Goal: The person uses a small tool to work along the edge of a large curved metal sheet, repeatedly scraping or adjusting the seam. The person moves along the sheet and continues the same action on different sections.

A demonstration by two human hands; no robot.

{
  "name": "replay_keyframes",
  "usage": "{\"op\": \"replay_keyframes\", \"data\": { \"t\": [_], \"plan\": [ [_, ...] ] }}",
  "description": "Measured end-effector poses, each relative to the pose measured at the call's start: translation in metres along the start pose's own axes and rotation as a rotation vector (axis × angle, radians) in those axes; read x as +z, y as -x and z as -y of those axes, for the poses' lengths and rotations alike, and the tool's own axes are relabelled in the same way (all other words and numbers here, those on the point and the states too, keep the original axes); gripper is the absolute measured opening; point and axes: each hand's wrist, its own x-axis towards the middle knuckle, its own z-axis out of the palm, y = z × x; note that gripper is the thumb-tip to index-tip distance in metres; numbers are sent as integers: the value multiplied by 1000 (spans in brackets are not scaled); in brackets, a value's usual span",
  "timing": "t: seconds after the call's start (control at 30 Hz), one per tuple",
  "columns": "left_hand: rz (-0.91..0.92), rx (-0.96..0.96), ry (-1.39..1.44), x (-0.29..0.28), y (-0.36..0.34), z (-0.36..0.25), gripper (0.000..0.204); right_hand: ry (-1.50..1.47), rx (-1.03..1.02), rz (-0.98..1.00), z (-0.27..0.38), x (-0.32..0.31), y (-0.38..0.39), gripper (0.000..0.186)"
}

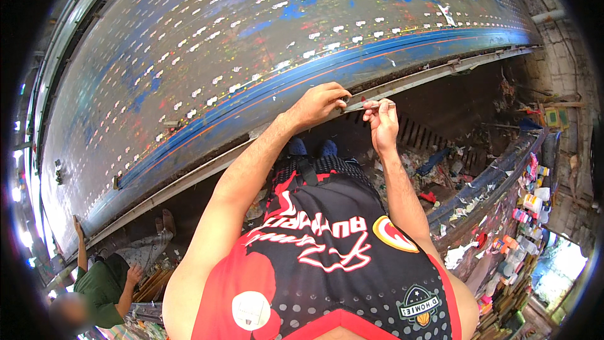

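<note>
Both my hands meet over the near edge of a long, dark work table (251, 50) stained with blue paint and covered in rows of small white marks. My left hand (318, 104) is closed in a pinch just above the table's metal rail (434, 79). A small dark thing (345, 99) shows at its fingertips, too small to name. My right hand (384, 126) is raised beside it, fingers closed round a thin, pale, stick-like thing (385, 106). That thing's tip points toward my left fingertips; whether they touch, I cannot tell.
At the lower left, another person (104, 289) in a dark green shirt has one hand on the table edge. Several bottles and tubs (531, 204) crowd a paint-stained bench (465, 214) on the right. Scraps (434, 179) litter the floor. A white scrap (447, 16) lies on the table.
</note>
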Motion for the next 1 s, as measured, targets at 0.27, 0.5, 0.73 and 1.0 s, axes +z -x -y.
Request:
{"op": "replay_keyframes", "data": {
  "t": [0.27, 0.5, 0.73, 1.0],
  "plan": [
    [-13, 40, -9, 5, 2, 9, 27, 534, -161, 15, 12, 45, 17, 16],
    [-66, 69, 7, 1, 8, 9, 28, 1016, -530, 458, 33, 86, 33, 14],
    [-526, 94, -203, -25, 6, 8, 40, 221, -278, -57, 47, 58, 14, 17],
    [-518, 134, -726, -72, -27, 16, 42, -142, -4, -364, 42, -5, 6, 20]
  ]
}}
